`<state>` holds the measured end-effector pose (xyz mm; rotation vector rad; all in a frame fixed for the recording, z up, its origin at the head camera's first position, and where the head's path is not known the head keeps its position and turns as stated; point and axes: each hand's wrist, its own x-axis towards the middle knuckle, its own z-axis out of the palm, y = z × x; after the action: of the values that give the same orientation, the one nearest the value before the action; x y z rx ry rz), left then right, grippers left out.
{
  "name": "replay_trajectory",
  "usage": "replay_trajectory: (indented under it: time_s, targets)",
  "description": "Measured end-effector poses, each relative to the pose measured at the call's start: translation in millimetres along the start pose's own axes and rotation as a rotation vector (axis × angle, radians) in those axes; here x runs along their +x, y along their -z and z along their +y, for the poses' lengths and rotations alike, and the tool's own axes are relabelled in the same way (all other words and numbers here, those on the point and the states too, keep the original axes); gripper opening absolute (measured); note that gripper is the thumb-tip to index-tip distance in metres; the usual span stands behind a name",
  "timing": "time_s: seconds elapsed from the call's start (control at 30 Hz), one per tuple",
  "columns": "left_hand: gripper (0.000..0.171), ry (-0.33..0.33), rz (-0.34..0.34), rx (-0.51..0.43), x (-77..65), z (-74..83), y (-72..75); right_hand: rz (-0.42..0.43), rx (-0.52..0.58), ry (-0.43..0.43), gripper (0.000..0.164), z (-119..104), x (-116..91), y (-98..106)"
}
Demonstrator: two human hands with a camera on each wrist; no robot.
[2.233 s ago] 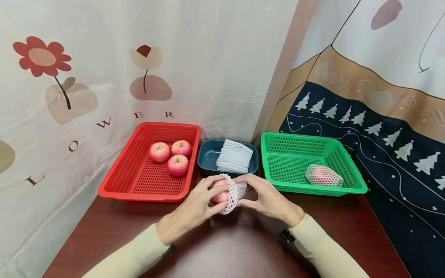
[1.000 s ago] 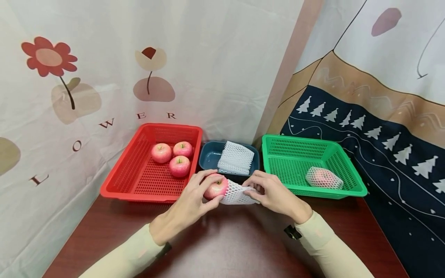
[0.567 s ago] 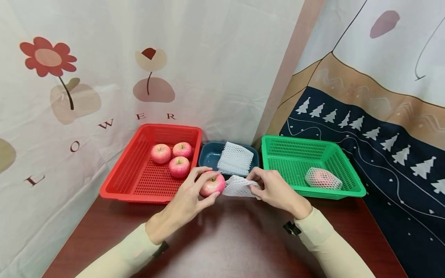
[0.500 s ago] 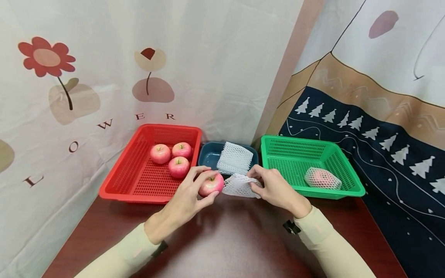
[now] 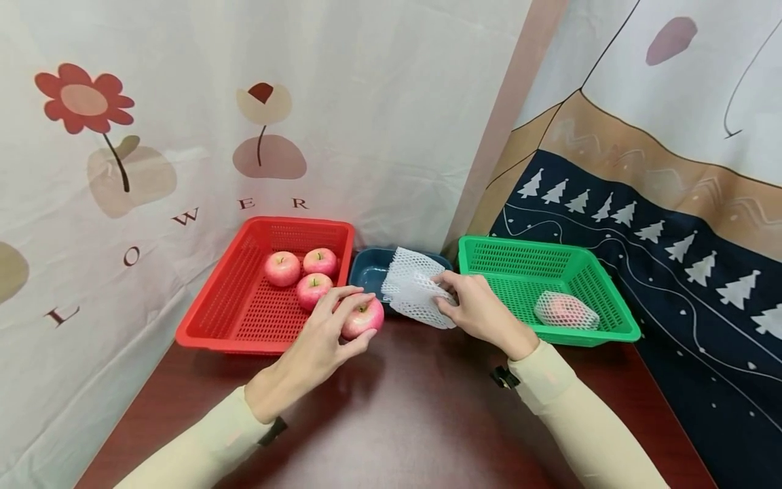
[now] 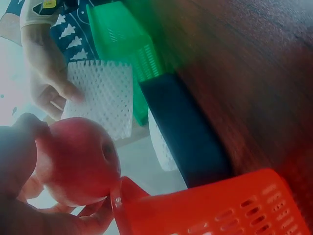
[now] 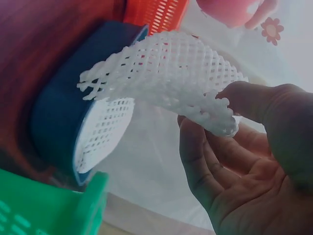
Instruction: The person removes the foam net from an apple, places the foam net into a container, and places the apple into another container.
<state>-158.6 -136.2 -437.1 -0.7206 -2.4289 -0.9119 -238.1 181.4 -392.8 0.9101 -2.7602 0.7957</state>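
Note:
My left hand [image 5: 320, 339] grips a bare red apple [image 5: 364, 319] just in front of the red basket's right front corner. In the left wrist view the apple [image 6: 80, 161] overlaps the basket rim. My right hand [image 5: 479, 309] pinches a white foam net sleeve [image 5: 421, 302], flat and without an apple in it, between thumb and fingers. This sleeve hangs over the front rim of the dark blue tray [image 5: 368, 272]. Another foam net sleeve [image 5: 404, 261] lies in that tray, partly hidden behind the held one. The right wrist view shows the thumb on the held sleeve [image 7: 166, 63].
The red basket [image 5: 210, 319] on the left holds three bare apples [image 5: 282, 269]. On the right, a green basket [image 5: 620, 305] holds one apple in a foam net [image 5: 567, 311]. Printed curtains [image 5: 379, 122] stand behind the brown table [image 5: 403, 421].
The foam net came off the apple between one second and 0.6 seconds ago. Since then the left hand has moved left with the apple, and the right hand has lifted the sleeve toward the tray.

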Motion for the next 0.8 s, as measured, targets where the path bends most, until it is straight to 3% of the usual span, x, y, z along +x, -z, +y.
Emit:
replay_trajectory:
  time_s: [0.43,0.8]
  targets:
    - [0.068,0.000,-0.014,0.043,0.5,-9.7,9.0,0.068,-0.070,0.020,0.022,-2.4,32.4,5.5]
    - [0.065,-0.103,0.048,0.080,4.4,-21.1,20.2,0.137,-0.204,-0.001,0.024,0.4,60.7,-10.7]
